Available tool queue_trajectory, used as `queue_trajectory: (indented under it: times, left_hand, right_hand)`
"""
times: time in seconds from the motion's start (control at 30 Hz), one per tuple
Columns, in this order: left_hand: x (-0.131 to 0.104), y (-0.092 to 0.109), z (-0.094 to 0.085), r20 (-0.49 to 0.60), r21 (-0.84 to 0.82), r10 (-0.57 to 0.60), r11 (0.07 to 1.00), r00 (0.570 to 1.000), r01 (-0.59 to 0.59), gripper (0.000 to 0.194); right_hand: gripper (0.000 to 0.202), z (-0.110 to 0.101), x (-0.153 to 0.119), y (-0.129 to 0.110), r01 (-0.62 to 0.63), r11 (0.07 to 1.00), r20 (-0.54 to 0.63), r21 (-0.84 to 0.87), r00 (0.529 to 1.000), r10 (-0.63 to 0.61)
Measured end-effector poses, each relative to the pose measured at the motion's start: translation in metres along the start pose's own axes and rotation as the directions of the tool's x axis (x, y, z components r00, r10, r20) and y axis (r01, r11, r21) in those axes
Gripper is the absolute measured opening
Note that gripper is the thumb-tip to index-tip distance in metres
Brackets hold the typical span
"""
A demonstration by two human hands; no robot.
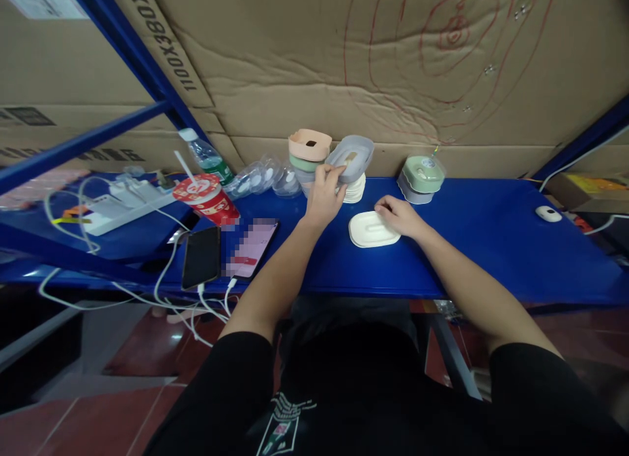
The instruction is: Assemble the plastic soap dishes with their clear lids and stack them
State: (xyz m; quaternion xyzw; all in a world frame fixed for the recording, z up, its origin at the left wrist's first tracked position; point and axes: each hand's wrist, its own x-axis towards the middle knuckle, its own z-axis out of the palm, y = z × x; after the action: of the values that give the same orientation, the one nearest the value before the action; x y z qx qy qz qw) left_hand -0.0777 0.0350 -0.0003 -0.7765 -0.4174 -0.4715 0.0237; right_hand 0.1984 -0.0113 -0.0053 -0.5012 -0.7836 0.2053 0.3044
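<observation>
My left hand (325, 195) has its fingers curled at the near edge of a grey oval tray (361, 152), which rests tilted on a stack of cream pieces (354, 191). Beside it stand stacked containers, a peach one (309, 141) on top of a green one (305, 163). On the blue table, my right hand (397, 215) touches the upper right edge of a cream oval lid (373, 230), thumb and fingers close together. The undersides of the fingers of both hands are partly hidden.
Clear round lids (260, 175), a red cup with a straw (211, 200), a bottle (209, 158) and two phones (202, 256) are at left. A green container (423, 174) on a grey one and a white mouse (548, 213) are at right on the blue table (481, 246).
</observation>
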Motion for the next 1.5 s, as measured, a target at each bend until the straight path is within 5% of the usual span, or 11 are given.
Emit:
queue_trajectory:
  times: [0.1,0.27,0.37,0.47,0.6,0.77,0.9,1.07,1.13,1.3,1.5]
  left_hand:
    - [0.0,0.003,-0.003,-0.056,0.012,0.018,1.0,0.998,-0.017,0.038]
    - [-0.007,0.022,-0.008,-0.082,-0.112,0.085,0.989,0.993,-0.094,0.054]
    - [-0.013,0.044,-0.015,0.011,-0.161,0.021,0.987,1.0,-0.019,0.067]
    - [-0.011,0.068,-0.026,0.217,-0.046,-0.08,0.995,0.973,0.092,0.063]
    - [-0.002,0.084,-0.038,0.515,0.262,-0.239,0.958,0.823,0.115,0.051]
    - [-0.001,0.081,-0.034,0.735,0.414,-0.331,0.91,0.591,-0.005,0.052]
    - [-0.001,0.077,-0.031,0.784,0.422,-0.36,0.906,0.506,-0.01,0.055]
    - [0.016,0.058,-0.059,0.721,0.447,-0.445,0.884,0.531,0.133,0.06]
    - [0.023,0.04,-0.076,0.539,0.524,-0.566,0.805,0.624,0.277,0.051]
    - [0.026,-0.01,-0.097,0.049,0.515,-0.726,0.607,0.686,0.606,0.042]
    - [0.014,-0.042,-0.081,0.088,0.459,-0.706,0.655,0.703,0.6,0.038]
  right_hand:
    - [0.047,0.003,0.002,0.007,0.036,0.998,-0.067,-0.051,0.997,-0.039]
    - [0.104,-0.017,-0.002,0.007,0.092,0.995,-0.366,0.05,0.928,-0.068]
    - [0.097,-0.035,-0.009,-0.002,0.105,0.994,-0.479,0.034,0.874,-0.076]
    - [0.08,-0.049,-0.016,-0.012,0.025,0.999,-0.442,-0.04,0.896,-0.04]
    - [0.068,-0.052,-0.015,-0.018,-0.18,0.958,-0.161,-0.224,0.976,0.146]
    - [0.058,-0.034,-0.007,-0.02,-0.24,0.842,0.123,-0.483,0.934,0.337]
    - [0.05,-0.024,-0.004,-0.019,-0.195,0.863,0.198,-0.467,0.928,0.317]
    - [0.062,-0.027,-0.004,-0.014,-0.219,0.875,0.2,-0.432,0.923,0.33]
    - [0.066,-0.029,-0.004,-0.014,-0.224,0.877,0.196,-0.425,0.923,0.331]
    - [0.069,-0.029,-0.006,-0.014,-0.19,0.881,0.225,-0.433,0.924,0.309]
    - [0.068,-0.028,-0.005,-0.011,-0.171,0.885,0.23,-0.434,0.928,0.292]
